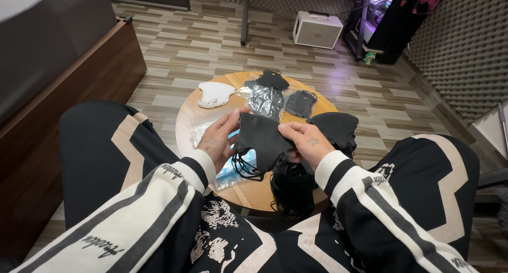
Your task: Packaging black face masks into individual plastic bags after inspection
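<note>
Closest in, the black mask hangs between both hands just above the near side of the round tabletop, and its ear loops dangle loose below it; as I judge it, those loops could snag on the heap of black masks spilling over the tabletop's near edge and drag some off onto the floor. The left hand has its fingers fairly open, thumb and fingertips pressed to the mask's left edge. The right hand pinches the right edge with fingers narrowly closed. A light grip like this could let the mask slip or fold crooked. Under the hands lies a clear plastic bag, slick enough to slide. Farther on sit a dark stack, a single mask, a shiny wrapped one and a white mask.
</note>
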